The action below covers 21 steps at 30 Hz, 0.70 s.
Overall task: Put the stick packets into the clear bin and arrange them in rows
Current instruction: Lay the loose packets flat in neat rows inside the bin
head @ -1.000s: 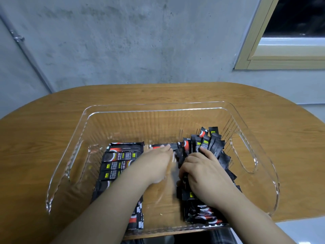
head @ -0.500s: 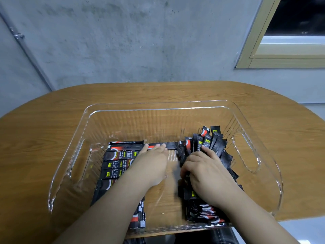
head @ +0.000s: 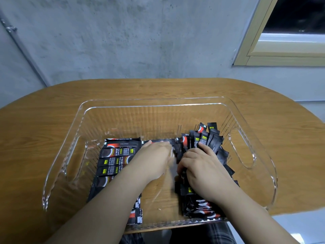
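Note:
A clear bin (head: 158, 106) with side handles stands on the wooden table and holds black stick packets. On the bin's left, packets lie flat in a row (head: 116, 157), stacked toward me. On the right is a loose heap of packets (head: 205, 138), some standing on end. My left hand (head: 153, 159) lies palm down in the middle of the bin, fingertips on a flat packet (head: 159, 141) at the back. My right hand (head: 200, 164) is curled over the heap, its fingers pressed into the packets.
The bin sits on a rounded wooden table (head: 44, 120) set against a grey concrete wall. A window frame (head: 281, 53) is at the upper right. The table's near edge runs right under the bin's front wall.
My left hand has slid a little to the left and back along the flat packet. My right hand has barely shifted on the heap.

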{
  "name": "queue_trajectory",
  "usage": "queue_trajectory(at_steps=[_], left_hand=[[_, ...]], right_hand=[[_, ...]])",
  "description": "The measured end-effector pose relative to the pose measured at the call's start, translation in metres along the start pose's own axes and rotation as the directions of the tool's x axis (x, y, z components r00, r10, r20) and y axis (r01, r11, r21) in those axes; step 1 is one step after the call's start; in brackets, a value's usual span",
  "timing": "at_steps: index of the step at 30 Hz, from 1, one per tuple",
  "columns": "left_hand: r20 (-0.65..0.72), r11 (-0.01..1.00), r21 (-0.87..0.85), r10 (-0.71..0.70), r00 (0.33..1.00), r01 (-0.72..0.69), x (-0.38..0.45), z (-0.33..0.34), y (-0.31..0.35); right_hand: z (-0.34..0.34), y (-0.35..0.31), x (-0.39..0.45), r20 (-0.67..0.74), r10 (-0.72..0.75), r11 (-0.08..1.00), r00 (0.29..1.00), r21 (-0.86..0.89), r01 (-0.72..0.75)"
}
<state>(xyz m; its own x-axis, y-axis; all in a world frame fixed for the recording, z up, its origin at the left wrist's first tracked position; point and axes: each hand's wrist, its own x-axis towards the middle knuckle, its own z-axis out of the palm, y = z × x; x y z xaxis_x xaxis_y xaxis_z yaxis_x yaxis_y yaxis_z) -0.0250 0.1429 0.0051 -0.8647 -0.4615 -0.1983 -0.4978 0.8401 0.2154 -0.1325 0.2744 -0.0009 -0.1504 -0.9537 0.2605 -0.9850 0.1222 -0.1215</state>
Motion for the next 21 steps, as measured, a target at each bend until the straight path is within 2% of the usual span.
queue_trajectory(at_steps=[3,8,14,18,21], left_hand=[[-0.142,0.996,-0.085,-0.014,0.99,0.002,0.014,-0.011,0.009],[-0.077,0.942,-0.314,-0.147,0.986,0.116,0.033,-0.017,0.024],[-0.053,0.883,-0.43,-0.233,0.971,0.189,0.034,-0.016,0.033],[-0.017,0.877,-0.423,-0.261,0.965,0.23,0.028,-0.023,0.025],[0.044,0.895,-0.332,-0.302,0.952,0.299,0.022,-0.03,0.011]], right_hand=[[0.0,-0.001,0.0,-0.003,0.003,1.0,1.0,0.003,-0.003],[0.0,-0.002,0.0,-0.015,0.002,1.0,1.0,-0.02,-0.003],[0.0,-0.002,0.0,-0.018,0.01,1.0,1.0,-0.009,-0.01],[-0.001,-0.001,0.0,-0.006,0.01,1.0,1.0,-0.009,-0.01],[-0.002,-0.001,0.0,0.013,0.014,1.0,1.0,0.007,-0.014]])
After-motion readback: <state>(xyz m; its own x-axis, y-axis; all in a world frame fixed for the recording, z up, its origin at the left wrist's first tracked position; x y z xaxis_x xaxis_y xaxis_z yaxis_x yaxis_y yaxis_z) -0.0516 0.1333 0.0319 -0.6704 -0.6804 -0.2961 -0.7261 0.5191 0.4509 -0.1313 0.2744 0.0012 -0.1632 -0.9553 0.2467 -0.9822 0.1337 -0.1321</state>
